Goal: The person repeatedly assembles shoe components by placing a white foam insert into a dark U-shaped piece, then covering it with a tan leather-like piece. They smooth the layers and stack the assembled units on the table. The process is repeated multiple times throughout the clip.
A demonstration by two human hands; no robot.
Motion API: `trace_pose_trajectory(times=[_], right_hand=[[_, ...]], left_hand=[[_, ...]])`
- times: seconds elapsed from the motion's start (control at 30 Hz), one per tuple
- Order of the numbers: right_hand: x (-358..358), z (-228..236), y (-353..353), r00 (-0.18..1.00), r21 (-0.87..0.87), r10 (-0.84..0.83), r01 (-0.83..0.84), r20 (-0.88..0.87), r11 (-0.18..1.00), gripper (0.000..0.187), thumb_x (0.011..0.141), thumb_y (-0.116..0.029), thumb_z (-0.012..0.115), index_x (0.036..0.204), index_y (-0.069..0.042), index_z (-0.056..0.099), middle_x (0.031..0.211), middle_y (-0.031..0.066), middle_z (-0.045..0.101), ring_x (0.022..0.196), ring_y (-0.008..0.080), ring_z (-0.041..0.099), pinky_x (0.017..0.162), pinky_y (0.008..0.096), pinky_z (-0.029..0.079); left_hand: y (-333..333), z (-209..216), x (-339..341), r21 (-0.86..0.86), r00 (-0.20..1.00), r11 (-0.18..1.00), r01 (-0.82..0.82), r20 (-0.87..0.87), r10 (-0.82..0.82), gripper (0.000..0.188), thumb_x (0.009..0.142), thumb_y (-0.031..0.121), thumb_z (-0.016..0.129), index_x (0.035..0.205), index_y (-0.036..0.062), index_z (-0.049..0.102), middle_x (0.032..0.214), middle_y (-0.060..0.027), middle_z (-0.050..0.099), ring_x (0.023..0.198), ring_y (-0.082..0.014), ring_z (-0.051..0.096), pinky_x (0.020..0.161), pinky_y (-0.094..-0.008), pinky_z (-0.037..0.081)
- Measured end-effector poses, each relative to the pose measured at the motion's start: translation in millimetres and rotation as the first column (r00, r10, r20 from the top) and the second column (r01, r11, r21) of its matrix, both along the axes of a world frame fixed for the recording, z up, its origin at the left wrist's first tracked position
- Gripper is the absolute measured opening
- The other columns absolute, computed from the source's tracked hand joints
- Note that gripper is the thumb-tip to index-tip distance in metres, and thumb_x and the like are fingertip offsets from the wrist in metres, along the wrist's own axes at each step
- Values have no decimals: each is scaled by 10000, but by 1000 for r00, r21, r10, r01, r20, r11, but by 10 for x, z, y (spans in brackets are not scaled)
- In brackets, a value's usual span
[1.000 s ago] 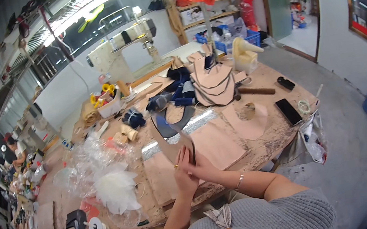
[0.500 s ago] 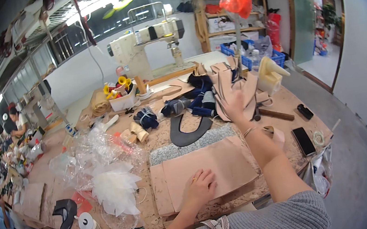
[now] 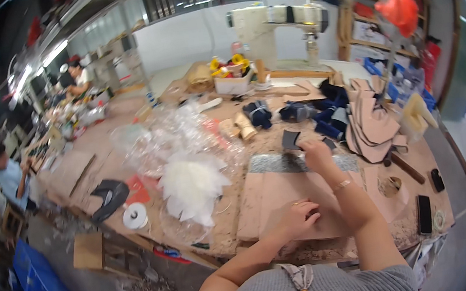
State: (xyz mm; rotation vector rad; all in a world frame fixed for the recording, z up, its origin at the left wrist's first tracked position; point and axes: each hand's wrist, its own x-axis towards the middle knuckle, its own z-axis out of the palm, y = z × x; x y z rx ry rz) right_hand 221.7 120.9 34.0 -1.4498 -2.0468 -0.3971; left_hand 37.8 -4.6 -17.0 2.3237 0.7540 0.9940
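My right hand [image 3: 318, 156] has its fingers closed on a dark grey U-shaped piece [image 3: 290, 140], with one end sticking out to its left and another bit to its right. Beneath that hand lies a grey speckled strip [image 3: 268, 164] along the far edge of some tan sheets [image 3: 275, 193]. Flat on these sheets rests my left hand [image 3: 300, 219], fingers loosely bent and apart, holding nothing. Beyond my right hand is a stack of tan cut pieces with dark edges [image 3: 368, 126], next to dark blue bundles [image 3: 330, 120].
Crumpled clear plastic [image 3: 154, 138] and a white translucent fan of sheets [image 3: 193, 190] lie left, near a white spool [image 3: 134, 216]. A hammer [image 3: 408, 168] and a phone [image 3: 424, 214] lie right. A sewing machine [image 3: 256, 38] stands behind. Two people sit far left.
My right hand has come back from the tan cut pieces and taken hold of the dark U-shaped piece. My left hand stays on the tan sheets. The view has swung left.
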Motion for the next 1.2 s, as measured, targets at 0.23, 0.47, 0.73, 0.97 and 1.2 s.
trace_pose_trajectory(times=[0.23, 0.47, 0.73, 0.97, 1.2], right_hand=[[58, 485, -1568, 896, -506, 404, -438, -183, 743, 341, 734, -75, 698, 1073, -49, 670, 1049, 145, 678, 1015, 309, 637, 879, 370, 501], [73, 429, -2078, 910, -413, 70, -253, -409, 875, 316, 745, -106, 759, 1044, -47, 677, 1008, 126, 690, 912, 276, 660, 799, 348, 520], [-1100, 501, -1717, 796, -112, 399, -495, -455, 861, 122, 803, -61, 700, 925, -63, 691, 875, 126, 682, 798, 296, 668, 693, 348, 537], [-1805, 795, -1393, 695, 232, 449, -389, -561, 892, 206, 791, -58, 703, 993, -47, 664, 942, 130, 668, 766, 309, 660, 672, 359, 539], [-1569, 681, -1502, 761, 243, 444, -372, -472, 896, 183, 785, -87, 701, 956, -39, 658, 923, 124, 660, 769, 300, 657, 659, 355, 539]], left_hand=[[447, 167, -765, -352, 796, 933, -76, 542, 269, 193, 919, 128, 606, 1058, 27, 695, 985, -90, 715, 923, -145, 659, 808, -277, 511], [1539, 336, -3054, -47, 283, 282, -958, -17, 959, 426, 810, 161, 696, 1186, 0, 577, 1121, -192, 636, 1089, -331, 578, 926, -427, 451], [859, 870, -2692, -687, 556, 727, -4, 603, 572, 341, 828, 67, 707, 1144, -10, 604, 1025, -89, 669, 890, -168, 639, 776, -305, 520], [212, 1015, -1603, -513, 601, 854, 88, 711, 365, 223, 865, 7, 660, 1085, -7, 635, 952, -39, 676, 813, -83, 613, 722, -226, 497], [76, 942, -1317, -465, 655, 875, 133, 704, 275, 173, 862, 17, 672, 1034, -1, 677, 891, -17, 678, 758, -64, 599, 686, -198, 478]])
